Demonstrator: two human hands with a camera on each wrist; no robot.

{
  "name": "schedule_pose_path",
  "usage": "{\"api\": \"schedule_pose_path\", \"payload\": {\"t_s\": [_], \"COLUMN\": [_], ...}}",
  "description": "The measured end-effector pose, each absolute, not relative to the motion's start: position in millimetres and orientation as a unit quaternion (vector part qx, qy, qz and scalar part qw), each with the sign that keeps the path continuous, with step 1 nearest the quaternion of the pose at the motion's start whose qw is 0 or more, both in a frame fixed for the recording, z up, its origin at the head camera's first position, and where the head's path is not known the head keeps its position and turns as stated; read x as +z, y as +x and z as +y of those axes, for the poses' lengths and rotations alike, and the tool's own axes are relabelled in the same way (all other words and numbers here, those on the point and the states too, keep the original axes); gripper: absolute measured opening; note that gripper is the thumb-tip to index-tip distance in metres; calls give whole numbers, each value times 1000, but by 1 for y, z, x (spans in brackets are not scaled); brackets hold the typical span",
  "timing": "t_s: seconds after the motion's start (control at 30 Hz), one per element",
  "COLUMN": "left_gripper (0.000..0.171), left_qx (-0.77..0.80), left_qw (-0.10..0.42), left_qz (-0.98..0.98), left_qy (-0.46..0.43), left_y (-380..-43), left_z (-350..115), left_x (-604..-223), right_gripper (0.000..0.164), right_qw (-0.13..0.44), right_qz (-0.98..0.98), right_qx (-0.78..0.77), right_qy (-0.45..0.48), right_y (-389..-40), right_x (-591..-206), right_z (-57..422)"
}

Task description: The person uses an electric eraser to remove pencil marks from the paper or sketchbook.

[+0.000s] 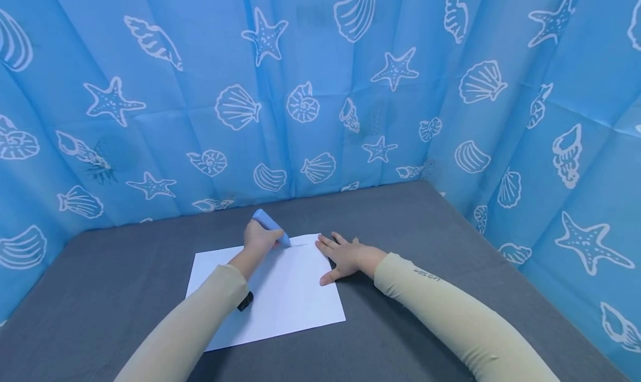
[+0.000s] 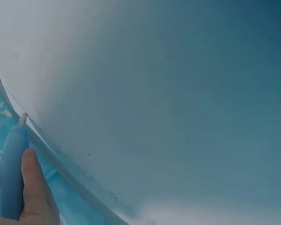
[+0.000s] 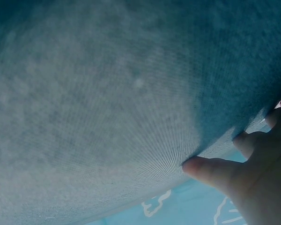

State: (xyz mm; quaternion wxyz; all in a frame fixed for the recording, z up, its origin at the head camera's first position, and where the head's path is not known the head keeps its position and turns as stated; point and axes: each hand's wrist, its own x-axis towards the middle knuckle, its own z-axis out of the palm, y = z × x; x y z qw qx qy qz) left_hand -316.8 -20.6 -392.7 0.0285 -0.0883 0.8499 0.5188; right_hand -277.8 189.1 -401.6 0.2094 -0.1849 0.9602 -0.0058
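A white sheet of paper (image 1: 295, 293) lies on the grey cloth-covered table. Near its far edge runs a faint grey pencil mark (image 1: 299, 244). My left hand (image 1: 257, 237) grips a thick blue electric eraser (image 1: 270, 226), tilted, its lower end at the paper beside the mark. In the left wrist view the eraser (image 2: 11, 173) shows a narrow pale tip meeting the sheet, and small dark crumbs dot the paper. With fingers spread, my right hand (image 1: 345, 257) rests on the sheet's right edge, partly on the cloth, holding nothing.
A blue curtain (image 1: 325, 137) with white shells and starfish hangs along the back and right sides of the table (image 1: 400, 221). Beige sleeves (image 1: 450, 309) cover both forearms. A small black device (image 1: 245, 301) sits under the left wrist.
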Motion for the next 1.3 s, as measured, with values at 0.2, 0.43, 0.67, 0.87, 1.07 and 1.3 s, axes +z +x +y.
{"api": "schedule_pose_path", "payload": {"t_s": [0.2,0.43,0.67,0.87,1.07,1.3], "left_gripper": [53,51,51,50,54,56], "left_qx": [500,495,473,466,451,476], "left_qw": [41,46,31,32,43,44], "left_qz": [862,865,879,884,892,877], "left_qy": [-75,-73,-56,-20,-14,-51], "left_y": [-314,-317,-319,-320,-319,-324], "left_z": [-22,-26,-23,-18,-15,-19], "left_x": [-387,-387,-387,-388,-388,-392], "right_gripper": [105,103,104,104,104,104], "right_qw": [209,210,210,212,212,211], "right_qz": [960,959,959,960,959,959], "right_qx": [-13,-16,-14,-2,3,-11], "right_qy": [-184,-188,-191,-184,-189,-188], "right_y": [-277,-276,-278,-278,-277,-277], "right_x": [-402,-401,-403,-401,-399,-402], "right_z": [190,190,188,188,190,191]}}
